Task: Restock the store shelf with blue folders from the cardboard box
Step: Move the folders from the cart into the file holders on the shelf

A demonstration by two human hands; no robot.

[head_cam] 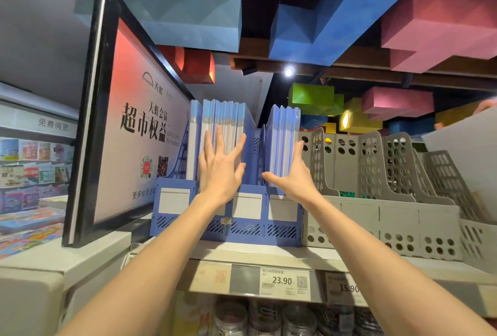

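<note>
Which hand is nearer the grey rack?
Right. The right hand sits beside the grey rack, against the right folder group; the left hand presses the left folder group, farther away.

— Two arms in shot, and both are bare: the left forearm (161, 249) and the right forearm (376, 255) run uncovered from the wrist right down to the bottom edge.
— Same up top. The left hand (220, 169) and the right hand (293, 177) are bare, with long slim fingers and narrow wrists.
— Any sleeve higher up?
— Can't tell, the frame cuts both arms off there.
</note>
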